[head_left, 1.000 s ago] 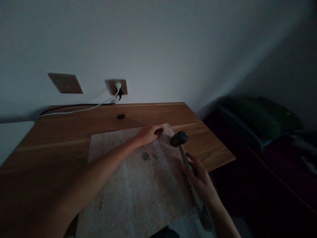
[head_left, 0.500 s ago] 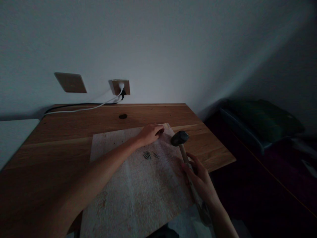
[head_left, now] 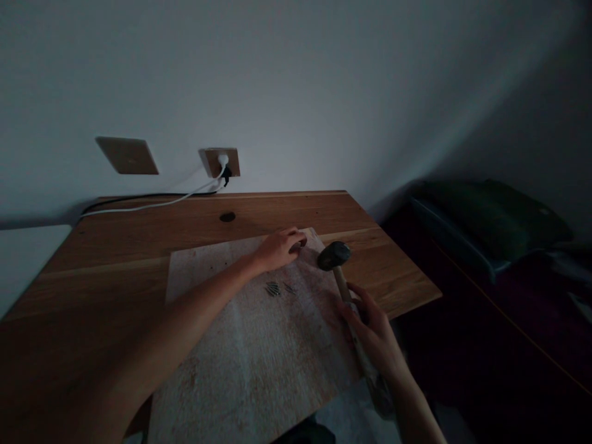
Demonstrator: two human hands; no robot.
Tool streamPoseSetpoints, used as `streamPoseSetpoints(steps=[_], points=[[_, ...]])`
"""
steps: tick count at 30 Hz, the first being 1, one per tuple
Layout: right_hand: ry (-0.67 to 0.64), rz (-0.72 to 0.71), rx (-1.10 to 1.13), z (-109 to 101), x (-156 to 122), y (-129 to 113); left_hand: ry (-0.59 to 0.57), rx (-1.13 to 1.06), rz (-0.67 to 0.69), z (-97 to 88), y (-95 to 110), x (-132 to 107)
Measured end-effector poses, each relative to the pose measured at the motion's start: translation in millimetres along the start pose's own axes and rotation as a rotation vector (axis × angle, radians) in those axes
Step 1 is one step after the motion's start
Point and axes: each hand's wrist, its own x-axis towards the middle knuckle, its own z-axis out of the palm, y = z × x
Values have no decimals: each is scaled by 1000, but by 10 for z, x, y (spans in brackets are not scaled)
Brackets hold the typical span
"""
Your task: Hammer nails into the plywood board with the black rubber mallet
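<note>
My right hand [head_left: 372, 327] is wrapped round the pale handle of a hammer [head_left: 334, 256]. Its thick dark head points away from me, over the right edge of a worn wooden board [head_left: 250, 364]. Close to the board's far right corner, my left hand [head_left: 281, 248] rests with thumb and fingers pinched together. Whatever sits between those fingertips is too small and dark to make out. Nearer to me than the left hand, several nails [head_left: 272, 288] lie in a small pile on the board, and a few loose nails [head_left: 290, 288] lie just right of it.
The board lies on a brown wooden table [head_left: 115, 237] with a dark round hole [head_left: 227, 217]. Behind it, white and black cables [head_left: 185, 196] run from a wall socket [head_left: 222, 162]. A white surface [head_left: 32, 253] adjoins at left; a green cushion [head_left: 499, 216] sits beyond the table at right.
The view has shifted very slightly. Both hands keep nearly the same places, the left still pinched near the far corner and the right still round the hammer.
</note>
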Motion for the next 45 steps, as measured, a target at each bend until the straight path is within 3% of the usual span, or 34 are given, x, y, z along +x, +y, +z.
streamPoseSetpoints(steps=[9,16,20,27,33,45], points=[[6,-15,-19,-7,3,26,10,-36,-46,4,6,11],[-148,-41,-196,-149,144,13,17,-104,-112,41,-39,18],[-164,-22,-265,-183,186,6,18,-138,-116,54,-47,28],[-123,-148,-183,-59,247,-231,-14,-176,-178,50,-57,45],[-101,-172,-210,78,347,-446,-8,-191,-149,41,-58,41],[-124,-157,-237,171,385,-445,-14,-210,-190,4,-29,40]])
